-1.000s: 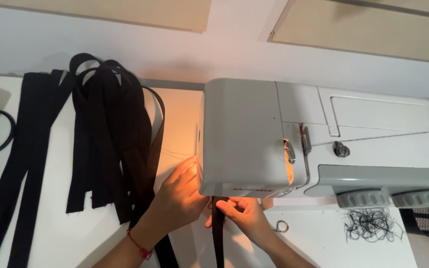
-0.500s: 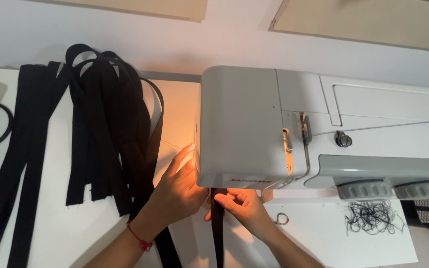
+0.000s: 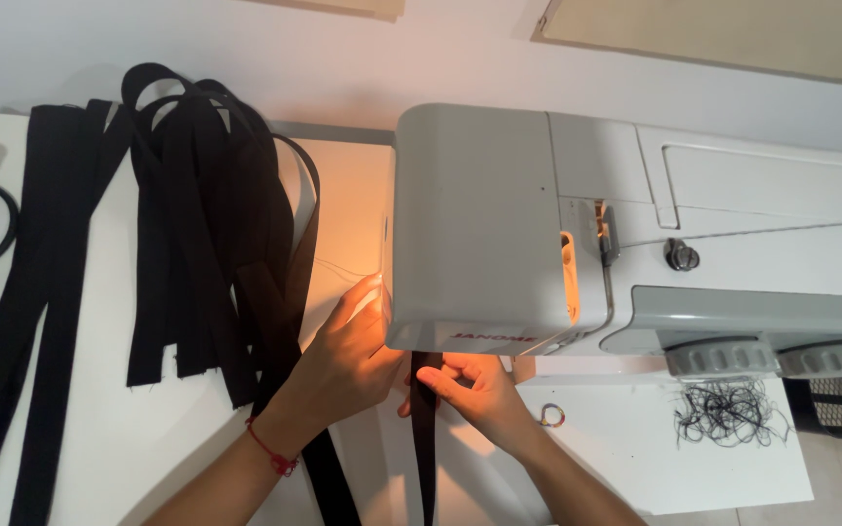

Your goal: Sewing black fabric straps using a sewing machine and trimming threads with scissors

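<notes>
Both hands fed a black strap under the sewing machine's head.

The left hand [image 3: 343, 365] lay flat beside the black strap [image 3: 427, 438], fingers stretched loosely toward twelve o'clock and disappearing under the grey sewing machine [image 3: 538, 234], so whether they gripped anything there could not be told. The right hand [image 3: 475, 390], at three o'clock of the strap, pinched its edge between thumb and curled fingers, apparently to keep it straight as it ran from six o'clock up beneath the machine head. At nine o'clock a pile of black straps [image 3: 197, 224] lay draped across the white table [image 3: 99, 438]. At four o'clock sat a tangle of thread clippings [image 3: 728, 409], near a small ring [image 3: 552, 416].
</notes>
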